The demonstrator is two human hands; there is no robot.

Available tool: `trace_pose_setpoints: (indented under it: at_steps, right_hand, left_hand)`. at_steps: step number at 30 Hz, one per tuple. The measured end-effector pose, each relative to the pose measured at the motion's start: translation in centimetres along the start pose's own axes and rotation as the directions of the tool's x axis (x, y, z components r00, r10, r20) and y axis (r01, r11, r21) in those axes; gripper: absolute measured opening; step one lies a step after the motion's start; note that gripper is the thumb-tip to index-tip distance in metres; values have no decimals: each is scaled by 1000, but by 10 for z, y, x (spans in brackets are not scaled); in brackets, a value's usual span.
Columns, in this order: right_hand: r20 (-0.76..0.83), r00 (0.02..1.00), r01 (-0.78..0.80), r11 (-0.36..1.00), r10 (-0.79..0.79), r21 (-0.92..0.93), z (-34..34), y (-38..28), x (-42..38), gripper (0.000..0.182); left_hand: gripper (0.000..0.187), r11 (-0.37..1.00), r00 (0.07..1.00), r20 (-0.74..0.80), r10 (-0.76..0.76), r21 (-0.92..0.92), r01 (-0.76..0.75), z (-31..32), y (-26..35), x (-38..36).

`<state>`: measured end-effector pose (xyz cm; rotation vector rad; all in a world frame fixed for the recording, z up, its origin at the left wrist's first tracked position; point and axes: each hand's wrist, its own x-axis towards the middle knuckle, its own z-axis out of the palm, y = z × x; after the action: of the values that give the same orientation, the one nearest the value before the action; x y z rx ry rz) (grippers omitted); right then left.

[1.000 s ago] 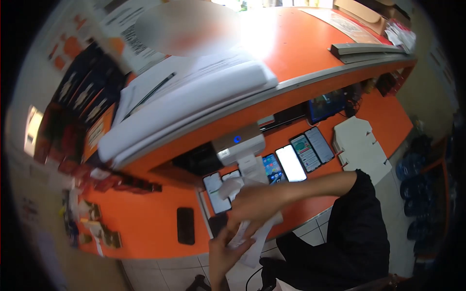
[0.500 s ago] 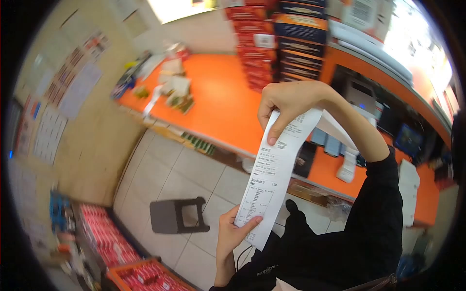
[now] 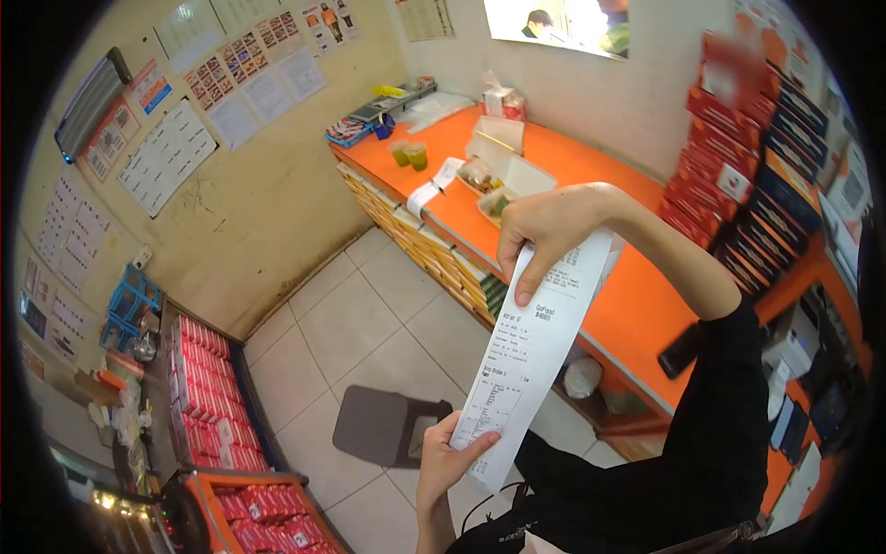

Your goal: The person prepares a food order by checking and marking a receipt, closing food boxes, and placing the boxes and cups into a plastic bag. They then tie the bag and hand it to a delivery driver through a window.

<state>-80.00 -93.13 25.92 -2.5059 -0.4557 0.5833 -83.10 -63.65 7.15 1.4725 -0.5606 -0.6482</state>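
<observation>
A long receipt is slanting in the air, its long axis running from upper right to lower left — the right hand is pinching its upper part, the left hand its lower end. The orange surface is standing beyond.

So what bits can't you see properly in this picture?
All in the head view:
Left hand: most fingers hidden behind the receipt.
Receipt: finest print too small to read.
Stool: one end partly covered by the left hand.
Red boxes: blurred patch near the top.
Wall chart: writing too small.
</observation>
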Motion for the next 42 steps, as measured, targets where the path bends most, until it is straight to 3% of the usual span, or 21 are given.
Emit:
trace_pose_setpoints:
  at_steps: [3, 7, 11, 15, 21, 23, 26, 29, 32, 35, 38, 42]
  right_hand:
    - [-23, 999, 42, 982, -47, -187, -50, 44, 73, 33]
    - [-6, 999, -45, 992, 44, -120, -127, 75, 162, 32]
    - [99, 995, -15, 996, 23, -89, -207, 110, 241, 34]
    - [24, 998, 53, 988, -50, -146, -271, 136, 303, 28]
    - [-55, 996, 60, 996, -64, -73, -348, 205, 372, 29]
    - [-106, 994, -40, 997, 32, -74, -378, 229, 385, 29]
    - [-216, 968, -134, 991, 127, -18, -410, 272, 385, 27]
    - [-297, 921, -242, 967, 254, 75, -445, 312, 376, 24]
    - [-317, 842, -398, 900, 436, 179, -477, 351, 369, 23]
    - [-353, 793, -467, 867, 497, 171, -507, 382, 373, 21]
    - [-375, 741, -505, 830, 557, 236, -524, 413, 374, 20]
    - [-387, 634, -622, 739, 669, 259, -547, 415, 384, 21]
  left_hand:
    - [26, 1000, 999, -25, 21, 2, -21, -48, -1, 86]
    - [25, 994, 993, -66, -102, 39, 105, -115, 30, 177]
    - [29, 994, 996, -65, -57, 94, 63, -177, 44, 247]
    - [33, 998, 999, -45, -26, 51, 29, -229, 40, 329]
    - [32, 991, 994, 111, -25, 134, 10, -305, 43, 484]
    - [31, 988, 985, 173, 15, 146, -41, -322, 50, 544]
    - [29, 969, 953, 302, 3, 233, -77, -333, 67, 632]
    - [28, 981, 909, 411, -66, 194, -17, -328, 89, 711]
    - [26, 983, 856, 517, -19, 168, -80, -309, 88, 784]
    - [25, 997, 849, 527, 50, 24, -73, -291, 80, 835]
    - [24, 996, 817, 576, 21, 58, -67, -279, 87, 869]
    - [23, 999, 804, 594, 45, -40, -27, -276, 84, 903]
